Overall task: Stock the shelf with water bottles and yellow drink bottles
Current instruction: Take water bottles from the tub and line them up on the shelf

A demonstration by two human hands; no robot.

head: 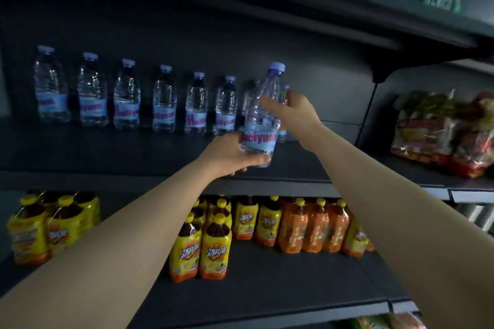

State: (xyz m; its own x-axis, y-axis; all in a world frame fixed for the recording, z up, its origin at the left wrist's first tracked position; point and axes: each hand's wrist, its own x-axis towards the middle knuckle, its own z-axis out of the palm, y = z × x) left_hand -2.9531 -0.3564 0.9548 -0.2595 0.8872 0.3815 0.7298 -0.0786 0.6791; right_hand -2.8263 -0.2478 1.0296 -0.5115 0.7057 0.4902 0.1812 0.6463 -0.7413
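Held water bottle (260,125), which you grip with your left hand (235,153) near its base: pale blue label reads "Huiiyuan" in pink, first letter partly hidden. Row of water bottles (128,99) along the back edge of the middle shelf (107,157): same pink lettering, fragments only, "H", "yuan". Yellow drink bottles (200,248) on the lower shelf (267,283): characters on labels, too blurred to read.

Both arms reaching forward and up

The left hand (235,153) is gripping a water bottle (263,117) low down, while the right hand (290,109) is curling round behind it.
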